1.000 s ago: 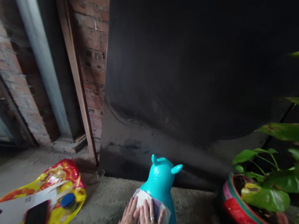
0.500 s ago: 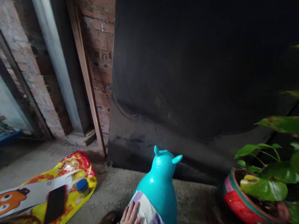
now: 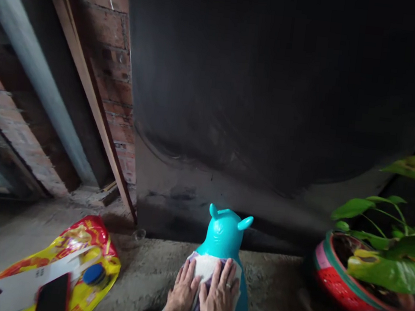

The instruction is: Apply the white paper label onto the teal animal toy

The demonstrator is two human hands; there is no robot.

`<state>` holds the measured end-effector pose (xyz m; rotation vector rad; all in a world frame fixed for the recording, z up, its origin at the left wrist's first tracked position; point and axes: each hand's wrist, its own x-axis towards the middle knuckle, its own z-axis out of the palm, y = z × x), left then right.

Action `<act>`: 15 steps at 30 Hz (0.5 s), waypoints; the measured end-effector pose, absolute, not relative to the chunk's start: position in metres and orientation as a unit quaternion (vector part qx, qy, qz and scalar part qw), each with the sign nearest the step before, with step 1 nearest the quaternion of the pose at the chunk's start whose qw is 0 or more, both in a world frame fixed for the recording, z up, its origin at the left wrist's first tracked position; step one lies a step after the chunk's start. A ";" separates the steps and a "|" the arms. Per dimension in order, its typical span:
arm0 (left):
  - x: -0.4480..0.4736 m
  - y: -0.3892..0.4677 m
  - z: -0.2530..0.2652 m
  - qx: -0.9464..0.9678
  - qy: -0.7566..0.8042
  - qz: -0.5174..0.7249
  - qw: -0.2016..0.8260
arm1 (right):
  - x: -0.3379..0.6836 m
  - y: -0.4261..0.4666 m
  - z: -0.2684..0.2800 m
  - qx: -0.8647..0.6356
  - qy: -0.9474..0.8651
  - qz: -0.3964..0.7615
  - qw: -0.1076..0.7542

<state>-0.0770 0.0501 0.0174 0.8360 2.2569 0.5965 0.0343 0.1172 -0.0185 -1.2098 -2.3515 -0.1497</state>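
A shiny turquoise inflatable animal toy [image 3: 223, 232] with two small ears stands on the floor in front of me. Over its back lies a white and purple cloth [image 3: 205, 265]. My left hand [image 3: 182, 292] rests flat on the left part of the cloth, fingers stretched out. Beside it, my right hand [image 3: 218, 294] also lies flat on the cloth with fingers extended; it wears a ring and a bracelet. The toy's lower body is partly hidden by the cloth and my arms.
On the left, a yellow and red plastic bag [image 3: 85, 241] lies under a phone [image 3: 53, 297], a blue-capped jar [image 3: 94, 275] and a printed paper sheet. A potted plant [image 3: 342, 285] stands at right. A dark panel [image 3: 254, 106] rises behind the toy.
Both hands have moved forward on the toy's back, and the cloth now reaches close to its neck. The right hand has come fully into view. The camera view has shifted slightly right.
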 end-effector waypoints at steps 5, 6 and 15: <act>-0.065 0.043 0.019 0.301 0.874 0.192 0.330 | 0.044 0.119 -0.035 -0.408 -0.863 -0.078 0.287; -0.061 0.039 0.022 0.302 0.877 0.187 0.325 | 0.047 0.118 -0.038 -0.400 -0.864 -0.080 0.295; -0.022 -0.018 0.004 0.318 0.904 0.128 0.256 | 0.103 0.056 -0.072 -0.420 -0.835 -0.085 0.345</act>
